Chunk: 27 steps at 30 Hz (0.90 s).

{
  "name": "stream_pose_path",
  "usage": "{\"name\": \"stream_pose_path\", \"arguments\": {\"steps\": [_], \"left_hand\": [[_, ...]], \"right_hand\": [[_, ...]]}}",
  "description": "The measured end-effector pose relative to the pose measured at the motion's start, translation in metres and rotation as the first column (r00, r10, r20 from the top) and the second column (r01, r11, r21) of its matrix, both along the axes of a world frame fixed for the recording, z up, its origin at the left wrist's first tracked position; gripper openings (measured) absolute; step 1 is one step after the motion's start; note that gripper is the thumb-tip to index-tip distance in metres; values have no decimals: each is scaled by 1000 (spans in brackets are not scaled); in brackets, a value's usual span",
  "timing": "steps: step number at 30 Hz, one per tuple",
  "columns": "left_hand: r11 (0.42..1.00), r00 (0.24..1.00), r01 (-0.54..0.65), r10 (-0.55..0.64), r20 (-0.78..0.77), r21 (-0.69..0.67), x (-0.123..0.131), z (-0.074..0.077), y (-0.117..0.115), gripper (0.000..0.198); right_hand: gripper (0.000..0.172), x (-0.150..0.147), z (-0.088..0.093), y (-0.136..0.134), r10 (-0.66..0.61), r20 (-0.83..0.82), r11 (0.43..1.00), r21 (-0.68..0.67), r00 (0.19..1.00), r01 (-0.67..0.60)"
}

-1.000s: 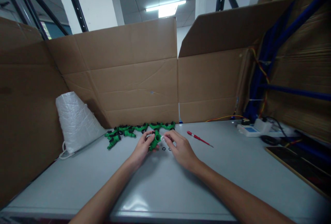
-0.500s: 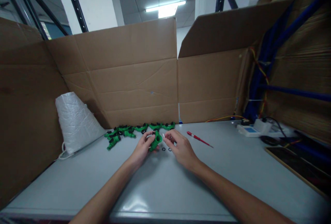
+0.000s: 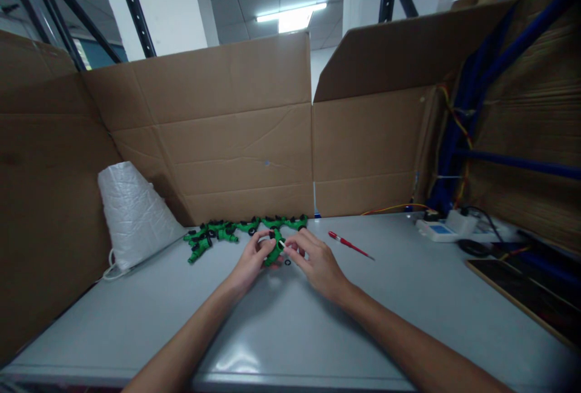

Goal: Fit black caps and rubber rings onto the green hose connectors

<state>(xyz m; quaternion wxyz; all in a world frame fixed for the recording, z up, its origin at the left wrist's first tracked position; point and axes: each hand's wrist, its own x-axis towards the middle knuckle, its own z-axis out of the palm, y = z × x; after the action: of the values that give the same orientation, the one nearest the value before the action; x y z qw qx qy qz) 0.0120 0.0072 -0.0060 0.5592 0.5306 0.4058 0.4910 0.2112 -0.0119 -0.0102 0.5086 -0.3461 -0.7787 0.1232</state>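
My left hand (image 3: 252, 260) is closed around a green plastic pipe fitting (image 3: 274, 252) with black parts on it, its open end turned toward my right hand. Between the fingertips of my right hand (image 3: 313, 257) is a small white stick-like piece (image 3: 282, 244), its tip at the fitting's opening. How deep it reaches inside cannot be made out. On the table just below the hands lies a small black ring (image 3: 287, 263).
Several more green fittings (image 3: 200, 249) lie in a row at the back left. A red screwdriver (image 3: 349, 244) rests to the right. A white bag (image 3: 131, 217) stands at left, a power strip (image 3: 447, 229) at right. Cardboard walls (image 3: 236, 151) enclose the grey table (image 3: 281, 332).
My right hand has moved slightly left, bringing the white piece to the fitting's opening. One of the two black rings seen earlier is no longer visible beside the right hand.
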Motion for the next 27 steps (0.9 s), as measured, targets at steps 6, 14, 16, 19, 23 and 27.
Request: {"name": "stream_pose_path", "arguments": {"steps": [6,14,16,19,23,27], "left_hand": [[1000,999,-1,2,-33,28,0,0,-2,60],[998,999,-8,11,-50,59,0,-1,-1,62],[998,998,-2,6,-59,67,1,0,-2,63],[997,998,3,2,-66,80,1,0,-2,64],[994,997,9,-1,-76,108,1,-1,0,64],[991,995,18,-5,-99,133,-1,-3,2,64]], "right_hand": [[12,1,-1,2,-4,-27,1000,-14,1000,4],[9,1,-6,5,-10,-13,1000,-19,1000,10],[8,1,-7,5,-10,-12,1000,-25,1000,10],[9,1,-7,5,-9,-9,1000,-27,1000,9],[11,2,-5,3,-1,18,999,-41,1000,2],[14,1,-4,3,-6,49,999,-53,999,8]]}}
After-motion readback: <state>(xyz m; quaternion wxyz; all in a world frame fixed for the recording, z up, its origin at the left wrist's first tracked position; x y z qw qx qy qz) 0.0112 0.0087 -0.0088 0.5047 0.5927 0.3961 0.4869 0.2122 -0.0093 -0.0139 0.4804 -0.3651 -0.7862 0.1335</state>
